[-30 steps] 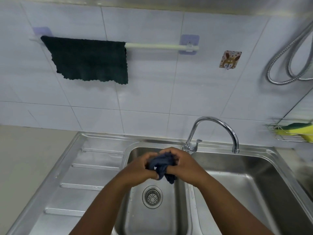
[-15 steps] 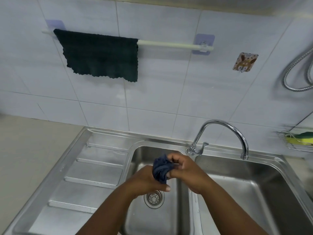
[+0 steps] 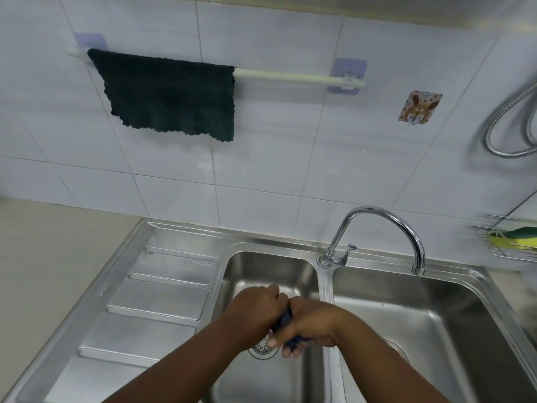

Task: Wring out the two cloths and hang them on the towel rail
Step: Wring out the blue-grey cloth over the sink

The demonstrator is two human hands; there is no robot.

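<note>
A dark blue cloth (image 3: pixel 286 317) is squeezed between both my hands over the left sink basin (image 3: pixel 261 266). Only a thin strip and a lower end of it show between the fingers. My left hand (image 3: pixel 255 308) grips it from the left, my right hand (image 3: pixel 309 325) from the right, and the two hands touch. A dark green cloth (image 3: pixel 171 94) hangs spread over the left part of the white towel rail (image 3: pixel 290 75) on the tiled wall. The right part of the rail is bare.
A chrome tap (image 3: pixel 377 228) arches over the divider toward the right basin (image 3: pixel 406 309). The drain strainer (image 3: pixel 263 347) lies below my hands. A ribbed draining board (image 3: pixel 151 301) is at left. A wire rack with a yellow-green sponge (image 3: pixel 514 238), a shower hose (image 3: pixel 508 123) and a sticker hook (image 3: pixel 418 107) are at right.
My hands have closed tighter around the blue cloth and twisted, so much less of it shows. The view has tilted, which puts the hands lower in frame.
</note>
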